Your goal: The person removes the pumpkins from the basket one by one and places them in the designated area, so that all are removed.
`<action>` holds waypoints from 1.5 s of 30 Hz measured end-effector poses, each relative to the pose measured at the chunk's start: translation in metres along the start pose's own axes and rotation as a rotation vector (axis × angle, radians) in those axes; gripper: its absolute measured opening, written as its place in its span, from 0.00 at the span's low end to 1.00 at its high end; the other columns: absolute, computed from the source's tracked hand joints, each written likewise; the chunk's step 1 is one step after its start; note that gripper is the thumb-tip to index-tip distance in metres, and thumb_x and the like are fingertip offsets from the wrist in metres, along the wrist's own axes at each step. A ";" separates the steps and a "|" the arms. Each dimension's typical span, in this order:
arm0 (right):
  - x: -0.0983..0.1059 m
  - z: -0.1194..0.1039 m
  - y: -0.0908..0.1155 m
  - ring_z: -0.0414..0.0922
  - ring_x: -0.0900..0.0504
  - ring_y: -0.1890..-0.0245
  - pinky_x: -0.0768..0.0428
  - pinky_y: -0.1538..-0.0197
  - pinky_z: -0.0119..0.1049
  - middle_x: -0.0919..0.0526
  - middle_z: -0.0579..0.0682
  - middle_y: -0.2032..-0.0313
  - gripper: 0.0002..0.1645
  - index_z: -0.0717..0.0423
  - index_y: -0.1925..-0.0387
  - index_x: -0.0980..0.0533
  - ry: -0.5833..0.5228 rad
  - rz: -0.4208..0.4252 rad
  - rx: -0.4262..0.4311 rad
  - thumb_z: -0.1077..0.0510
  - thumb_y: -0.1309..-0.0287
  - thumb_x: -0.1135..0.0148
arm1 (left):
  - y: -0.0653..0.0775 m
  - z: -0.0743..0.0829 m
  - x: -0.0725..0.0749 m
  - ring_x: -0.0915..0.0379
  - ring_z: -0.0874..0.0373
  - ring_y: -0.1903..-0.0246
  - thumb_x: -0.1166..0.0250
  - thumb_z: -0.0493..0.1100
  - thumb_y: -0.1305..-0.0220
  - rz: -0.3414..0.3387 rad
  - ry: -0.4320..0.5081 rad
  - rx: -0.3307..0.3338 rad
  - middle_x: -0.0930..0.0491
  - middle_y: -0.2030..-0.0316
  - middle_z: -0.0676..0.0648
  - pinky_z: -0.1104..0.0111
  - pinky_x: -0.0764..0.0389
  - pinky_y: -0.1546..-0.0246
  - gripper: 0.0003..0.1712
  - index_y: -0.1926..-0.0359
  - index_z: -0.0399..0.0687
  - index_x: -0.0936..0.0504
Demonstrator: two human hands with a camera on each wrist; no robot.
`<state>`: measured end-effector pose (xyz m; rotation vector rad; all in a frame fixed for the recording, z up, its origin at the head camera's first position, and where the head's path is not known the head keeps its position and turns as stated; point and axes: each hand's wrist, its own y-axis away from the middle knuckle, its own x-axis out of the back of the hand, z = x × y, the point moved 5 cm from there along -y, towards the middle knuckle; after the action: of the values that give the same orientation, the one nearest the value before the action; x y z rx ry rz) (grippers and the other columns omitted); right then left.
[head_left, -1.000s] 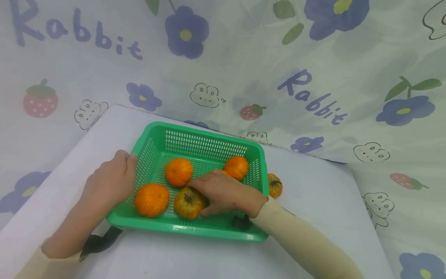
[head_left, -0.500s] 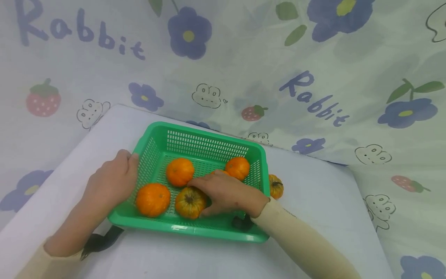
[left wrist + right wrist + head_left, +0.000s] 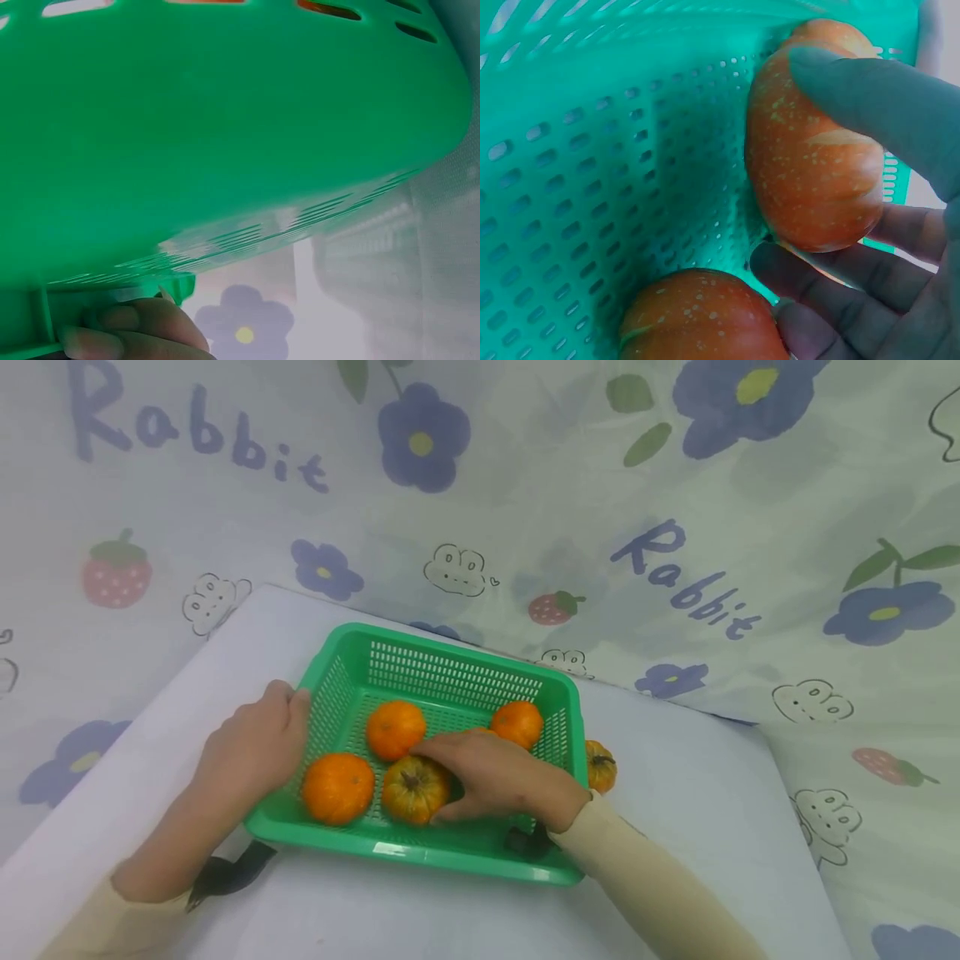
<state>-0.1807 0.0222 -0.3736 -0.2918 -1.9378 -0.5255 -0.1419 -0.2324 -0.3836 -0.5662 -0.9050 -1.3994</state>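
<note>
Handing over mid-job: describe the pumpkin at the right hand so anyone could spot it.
Find the green basket on the white table. Inside, the right hand grips the pumpkin. Greenish streaks around its stem set it apart from the plain orange pumpkins beside it.

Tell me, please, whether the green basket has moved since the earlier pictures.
No, the green basket keeps its place against the white table; the view shifted.

The basket [image 3: 420,853] looks like smooth, glossy plastic, the striped pumpkin [image 3: 413,791] ridged, the backdrop [image 3: 525,485] matt cloth.
</note>
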 end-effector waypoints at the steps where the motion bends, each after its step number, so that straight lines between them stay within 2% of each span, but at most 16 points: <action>1: 0.001 0.000 0.000 0.40 0.23 0.39 0.27 0.34 0.38 0.22 0.40 0.35 0.49 0.46 0.26 0.31 -0.009 0.005 -0.004 0.41 0.45 0.20 | 0.000 0.000 0.000 0.31 0.46 0.78 0.70 0.59 0.16 -0.001 0.000 0.000 0.30 0.76 0.41 0.59 0.31 0.80 0.33 0.48 0.33 0.34; 18: 0.013 -0.001 0.011 0.40 0.25 0.37 0.27 0.33 0.37 0.23 0.42 0.34 0.50 0.50 0.26 0.31 -0.101 0.135 -0.014 0.39 0.44 0.21 | 0.002 0.002 0.001 0.32 0.47 0.79 0.70 0.59 0.16 -0.010 -0.003 0.006 0.30 0.76 0.41 0.60 0.30 0.81 0.32 0.48 0.32 0.35; 22: 0.015 0.001 0.015 0.40 0.25 0.36 0.28 0.33 0.37 0.24 0.43 0.33 0.51 0.50 0.25 0.32 -0.146 0.148 -0.020 0.39 0.44 0.21 | 0.002 0.002 0.000 0.32 0.47 0.78 0.69 0.58 0.16 -0.009 -0.011 0.001 0.30 0.76 0.41 0.60 0.30 0.81 0.32 0.47 0.32 0.35; 27: 0.019 -0.001 0.021 0.39 0.23 0.42 0.24 0.37 0.35 0.24 0.43 0.33 0.51 0.50 0.25 0.33 -0.191 0.162 -0.019 0.40 0.44 0.20 | 0.001 0.000 -0.001 0.32 0.46 0.78 0.69 0.59 0.16 -0.012 -0.013 0.002 0.30 0.76 0.40 0.59 0.30 0.81 0.33 0.48 0.31 0.35; 34: 0.023 -0.008 0.029 0.39 0.23 0.41 0.24 0.37 0.35 0.23 0.43 0.34 0.51 0.50 0.25 0.33 -0.188 0.164 -0.030 0.41 0.44 0.20 | 0.001 0.002 -0.002 0.31 0.46 0.79 0.69 0.58 0.16 0.007 -0.016 -0.007 0.30 0.77 0.41 0.60 0.30 0.82 0.31 0.48 0.32 0.34; 39: 0.030 -0.009 0.040 0.38 0.24 0.39 0.25 0.36 0.37 0.24 0.42 0.33 0.51 0.50 0.25 0.32 -0.176 0.172 -0.079 0.39 0.45 0.20 | 0.002 0.003 0.000 0.32 0.47 0.80 0.68 0.58 0.16 0.017 -0.013 -0.006 0.31 0.77 0.41 0.60 0.30 0.82 0.31 0.50 0.33 0.34; 45: 0.043 -0.004 0.062 0.38 0.21 0.44 0.21 0.40 0.41 0.22 0.41 0.37 0.51 0.50 0.26 0.32 -0.207 0.233 -0.120 0.40 0.46 0.19 | 0.002 0.002 0.000 0.31 0.46 0.79 0.69 0.57 0.16 0.010 -0.015 0.000 0.30 0.76 0.40 0.59 0.30 0.82 0.31 0.48 0.31 0.35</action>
<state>-0.1683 0.0731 -0.3189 -0.6625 -2.0394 -0.4728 -0.1399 -0.2308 -0.3818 -0.5816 -0.9131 -1.3874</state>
